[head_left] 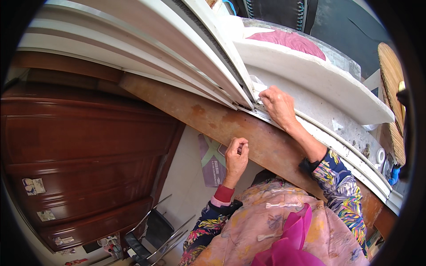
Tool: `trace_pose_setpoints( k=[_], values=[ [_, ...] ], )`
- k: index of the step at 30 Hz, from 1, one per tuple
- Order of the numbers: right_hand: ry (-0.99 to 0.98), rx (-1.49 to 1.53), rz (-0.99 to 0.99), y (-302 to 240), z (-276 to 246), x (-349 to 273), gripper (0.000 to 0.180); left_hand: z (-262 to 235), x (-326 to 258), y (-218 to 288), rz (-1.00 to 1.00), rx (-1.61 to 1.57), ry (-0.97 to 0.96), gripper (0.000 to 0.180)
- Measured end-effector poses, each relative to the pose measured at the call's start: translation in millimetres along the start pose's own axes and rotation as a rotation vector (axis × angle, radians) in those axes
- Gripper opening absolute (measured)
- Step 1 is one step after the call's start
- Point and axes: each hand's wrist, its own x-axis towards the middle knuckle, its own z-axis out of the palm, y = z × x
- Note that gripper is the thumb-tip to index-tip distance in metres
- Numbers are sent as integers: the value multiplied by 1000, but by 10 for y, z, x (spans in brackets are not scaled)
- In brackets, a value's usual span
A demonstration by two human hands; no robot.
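My right hand [278, 105] reaches over the window track [306, 131], next to the lower corner of the white sliding window frame [242, 84]. Its fingers are pinched together. A bit of thin white material [257, 85] shows beside the fingertips; whether it is a cloth or paper, I cannot make out. My left hand [236, 159] hovers at the near edge of the brown window sill [222, 122], fingers curled in, with nothing visible in them. Brown stains mark the sill below the frame.
Outside the track stands a white curved slab [310, 73], with pink cloth [290, 42] behind it. A tape roll [380, 157] and corrugated board [392, 102] are at the right. A dark red cabinet [84, 150], black chair [157, 230] and purple box [211, 162] are at lower left.
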Motion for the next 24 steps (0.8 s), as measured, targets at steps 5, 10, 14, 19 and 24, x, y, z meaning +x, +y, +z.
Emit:
trace_pose_setpoints(
  k=[5,10,14,19,24],
  values=[
    [-128,-130,-36,-11,53,18,12,2,3,92,44,12,-8,10],
    [-84,-109,-17,45,-16,119,9,30,-4,163,59,-1,-4,10],
    [5,-29,-46,55,130,145,8,79,-18,191,62,7,0,11],
    [-50,-165,-209,124,177,141,11,77,-47,168,48,10,-19,11],
    [-269,-357,-316,143,53,152,18,65,-80,100,4,-6,-48,12]
  ],
)
